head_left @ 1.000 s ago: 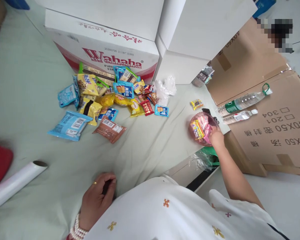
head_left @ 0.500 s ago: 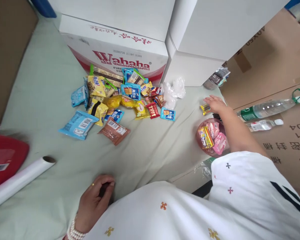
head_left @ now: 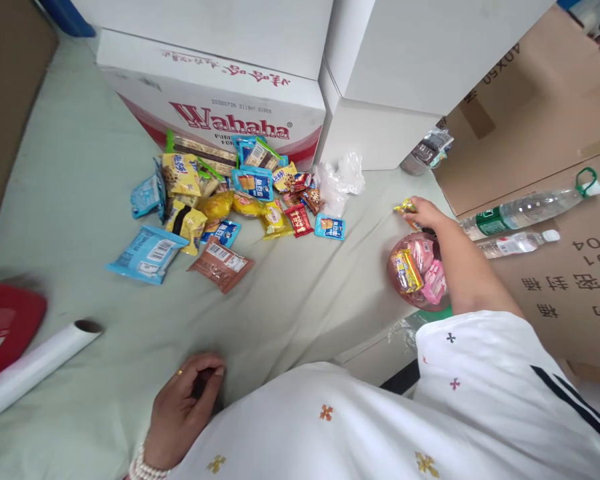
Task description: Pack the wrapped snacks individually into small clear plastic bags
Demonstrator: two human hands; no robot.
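My right hand (head_left: 425, 213) reaches out over the pale green cloth and is closed on a small yellow snack packet (head_left: 404, 207), lifted just off the cloth. Right below that hand sits a pink bowl (head_left: 397, 283) with yellow and pink packets in it. My left hand (head_left: 185, 407) rests near my body, fingers curled around something dark that I cannot make out; a ring and a pearl bracelet show on it. A heap of snack packets (head_left: 230, 200) lies further left, in front of a Wahaha carton (head_left: 215, 100).
White boxes (head_left: 405, 73) stand at the back. Brown cardboard (head_left: 545, 133) with two water bottles (head_left: 525, 210) lies at the right. A white roll (head_left: 30, 367) and a red object (head_left: 5, 327) sit at the left. A crumpled clear bag (head_left: 340, 177) lies beside the heap.
My right hand left the pink bowl, reached to the yellow packet beyond it and closed on it, lifting it slightly. My left hand stayed put.
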